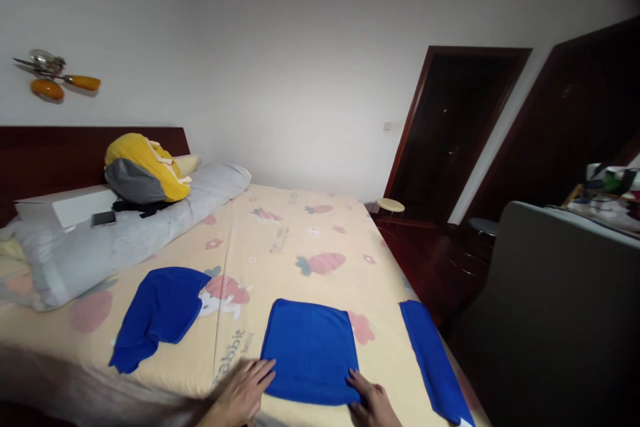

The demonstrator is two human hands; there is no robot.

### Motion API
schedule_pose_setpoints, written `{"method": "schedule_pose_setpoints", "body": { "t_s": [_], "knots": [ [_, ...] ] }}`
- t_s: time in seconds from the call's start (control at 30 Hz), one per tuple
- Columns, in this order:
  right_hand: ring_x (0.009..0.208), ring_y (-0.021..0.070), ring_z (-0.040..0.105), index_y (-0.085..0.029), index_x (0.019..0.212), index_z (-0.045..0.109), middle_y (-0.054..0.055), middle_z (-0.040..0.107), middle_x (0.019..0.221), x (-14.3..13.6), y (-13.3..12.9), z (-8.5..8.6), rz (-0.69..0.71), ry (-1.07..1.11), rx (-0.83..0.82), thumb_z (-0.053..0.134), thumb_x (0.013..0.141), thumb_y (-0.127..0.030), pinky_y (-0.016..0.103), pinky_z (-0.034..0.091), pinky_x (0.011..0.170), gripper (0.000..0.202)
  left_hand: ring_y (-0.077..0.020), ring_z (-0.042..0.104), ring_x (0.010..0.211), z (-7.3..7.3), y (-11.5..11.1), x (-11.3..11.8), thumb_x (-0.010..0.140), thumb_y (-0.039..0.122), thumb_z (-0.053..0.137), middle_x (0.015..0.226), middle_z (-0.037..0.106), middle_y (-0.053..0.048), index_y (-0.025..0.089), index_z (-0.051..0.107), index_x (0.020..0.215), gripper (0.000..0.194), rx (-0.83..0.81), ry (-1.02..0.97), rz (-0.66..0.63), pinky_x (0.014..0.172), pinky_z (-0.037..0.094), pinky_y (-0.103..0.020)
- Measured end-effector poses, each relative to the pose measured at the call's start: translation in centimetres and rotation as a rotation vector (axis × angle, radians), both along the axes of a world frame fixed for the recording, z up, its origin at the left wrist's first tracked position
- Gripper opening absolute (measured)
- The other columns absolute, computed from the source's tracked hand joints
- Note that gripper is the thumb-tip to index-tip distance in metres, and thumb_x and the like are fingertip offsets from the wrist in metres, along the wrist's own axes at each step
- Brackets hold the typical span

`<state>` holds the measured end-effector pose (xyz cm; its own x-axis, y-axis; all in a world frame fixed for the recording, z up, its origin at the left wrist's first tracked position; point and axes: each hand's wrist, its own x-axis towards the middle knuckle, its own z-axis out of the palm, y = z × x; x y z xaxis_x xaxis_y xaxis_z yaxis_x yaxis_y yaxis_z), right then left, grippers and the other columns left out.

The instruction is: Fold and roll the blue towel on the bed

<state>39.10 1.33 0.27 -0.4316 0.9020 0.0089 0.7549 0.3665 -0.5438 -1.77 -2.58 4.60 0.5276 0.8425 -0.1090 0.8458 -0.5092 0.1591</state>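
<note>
A square blue cloth (309,351) lies flat on the bed in front of me, its edges fairly straight. My left hand (244,388) rests at its lower left edge, fingers stretched out and their tips touching the cloth. At the lower right corner is my right hand (371,399), with fingers and thumb apart and fingertips on the edge. To the left lies a crumpled blue cloth (163,310), uneven in outline. Along the bed's right edge stretches a long, narrow blue cloth (434,360); neither hand touches these two.
The bed's patterned sheet (280,240) spreads beneath the cloths. A grey pillow (145,240) carries a yellow and grey bag (145,170), a white box (83,208) and a phone-like dark object (103,219). A grey panel (555,307) stands right, a stool (390,205) beyond the bed.
</note>
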Motion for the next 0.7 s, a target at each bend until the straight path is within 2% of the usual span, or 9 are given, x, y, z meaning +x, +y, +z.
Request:
{"method": "schedule_pose_setpoints", "body": {
  "t_s": [0.13, 0.23, 0.3, 0.37, 0.43, 0.5, 0.6, 0.7],
  "knots": [
    [0.109, 0.0320, 0.065, -0.026, 0.106, 0.070, 0.012, 0.072, 0.115, 0.4, 0.6, 0.2, -0.102, 0.280, -0.018, 0.053, 0.076, -0.059, 0.047, 0.049, 0.096, 0.049, -0.0196, 0.047, 0.132, -0.1, 0.2, -0.3, 0.069, 0.003, 0.046, 0.139, 0.057, 0.000, 0.030, 0.052, 0.129, 0.066, 0.031, -0.069, 0.129, 0.118, 0.029, -0.041],
    [0.087, 0.0300, 0.068, -0.025, 0.080, 0.071, 0.008, 0.074, 0.084, -0.4, 0.7, 0.2, -0.215, 0.464, -0.163, 0.057, 0.067, -0.061, 0.044, 0.053, 0.082, 0.041, -0.0172, 0.058, 0.114, -0.6, 0.9, -0.2, 0.070, 0.005, 0.047, 0.117, 0.068, 0.002, 0.030, 0.064, 0.105, 0.046, 0.017, -0.252, 0.336, 0.106, 0.041, -0.033],
    [0.074, 0.0271, 0.065, -0.023, 0.067, 0.065, 0.005, 0.068, 0.067, -1.0, 0.7, 0.3, -0.283, 0.554, -0.275, 0.058, 0.063, -0.061, 0.042, 0.052, 0.073, 0.038, -0.0159, 0.061, 0.101, -0.9, 1.9, 0.1, 0.068, 0.007, 0.050, 0.102, 0.070, 0.002, 0.027, 0.065, 0.095, 0.037, -0.065, -0.407, 0.511, 0.095, 0.046, -0.029],
    [0.066, 0.0237, 0.062, -0.022, 0.061, 0.058, 0.003, 0.061, 0.059, -1.2, 0.9, 0.5, -0.313, 0.596, -0.337, 0.056, 0.063, -0.058, 0.039, 0.050, 0.068, 0.037, -0.0145, 0.063, 0.083, -0.9, 3.0, 0.3, 0.068, 0.009, 0.049, 0.085, 0.069, 0.003, 0.023, 0.064, 0.091, 0.031, -0.174, -0.506, 0.612, 0.079, 0.050, -0.027],
    [0.064, 0.0212, 0.061, -0.022, 0.062, 0.055, 0.002, 0.059, 0.058, -1.0, 1.1, 0.8, -0.311, 0.600, -0.343, 0.052, 0.066, -0.056, 0.036, 0.049, 0.066, 0.035, -0.0130, 0.059, 0.060, -0.8, 3.9, 0.4, 0.071, 0.012, 0.044, 0.066, 0.062, 0.006, 0.020, 0.062, 0.090, 0.027, -0.258, -0.526, 0.639, 0.058, 0.049, -0.025],
    [0.066, 0.0197, 0.061, -0.022, 0.067, 0.055, 0.001, 0.061, 0.061, -0.8, 1.2, 0.9, -0.303, 0.572, -0.325, 0.051, 0.068, -0.053, 0.033, 0.048, 0.066, 0.032, -0.0117, 0.054, 0.049, -0.8, 4.2, 0.2, 0.074, 0.014, 0.040, 0.057, 0.055, 0.008, 0.019, 0.060, 0.089, 0.025, -0.287, -0.520, 0.639, 0.049, 0.044, -0.023],
    [0.065, 0.0190, 0.060, -0.022, 0.073, 0.058, 0.000, 0.063, 0.063, -0.4, 1.0, 0.4, -0.297, 0.464, -0.257, 0.055, 0.067, -0.044, 0.032, 0.047, 0.065, 0.023, -0.0109, 0.060, 0.064, -0.9, 3.4, -0.1, 0.071, 0.012, 0.046, 0.066, 0.060, 0.007, 0.022, 0.060, 0.090, 0.026, -0.248, -0.514, 0.617, 0.062, 0.047, -0.022],
    [0.077, 0.0242, 0.064, -0.021, 0.083, 0.065, 0.006, 0.071, 0.078, -0.5, 0.8, -0.2, -0.327, 0.357, -0.156, 0.058, 0.067, -0.033, 0.038, 0.049, 0.077, 0.020, -0.0158, 0.065, 0.095, -1.1, 2.3, 0.1, 0.070, 0.009, 0.050, 0.099, 0.071, 0.001, 0.025, 0.061, 0.106, 0.041, -0.126, -0.336, 0.569, 0.086, 0.049, -0.027]
  ]
}}
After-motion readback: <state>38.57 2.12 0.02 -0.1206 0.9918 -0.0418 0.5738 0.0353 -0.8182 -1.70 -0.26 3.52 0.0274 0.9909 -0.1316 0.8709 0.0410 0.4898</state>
